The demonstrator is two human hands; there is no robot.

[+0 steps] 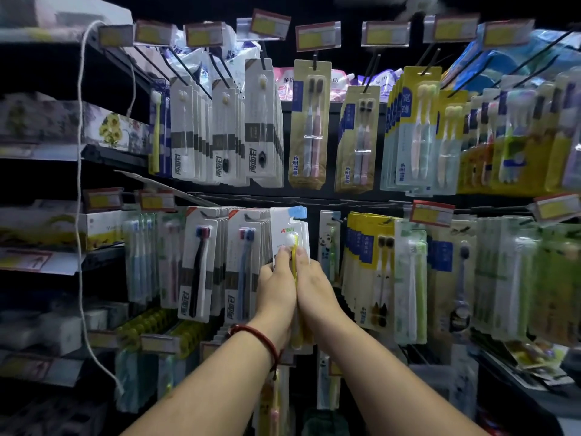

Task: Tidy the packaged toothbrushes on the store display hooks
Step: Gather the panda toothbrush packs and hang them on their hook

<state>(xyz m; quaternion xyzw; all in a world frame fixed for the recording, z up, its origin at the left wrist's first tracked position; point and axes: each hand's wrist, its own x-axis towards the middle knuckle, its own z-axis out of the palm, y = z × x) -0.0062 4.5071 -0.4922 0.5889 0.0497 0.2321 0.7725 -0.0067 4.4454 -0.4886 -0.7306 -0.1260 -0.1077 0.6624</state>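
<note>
White card blister pack with a yellow toothbrush [287,229] hangs mid lower row, just right of the red-and-blue-headed brush packs [242,265]. Left hand [275,291]: fingers curled round its left edge, thumb on front. Right hand [314,289]: pinches the right edge. Hands touching.

White card pack with a yellow-handled toothbrush [290,239]: mid section hidden behind left hand [276,287] and right hand [314,286]; right hand's fingers concealed behind the pack. Yellow-and-red price tags [318,36]: print blurred, unreadable. Green-carded packs [559,278] at the display's right edge: smeared, cut off by the frame.
</note>
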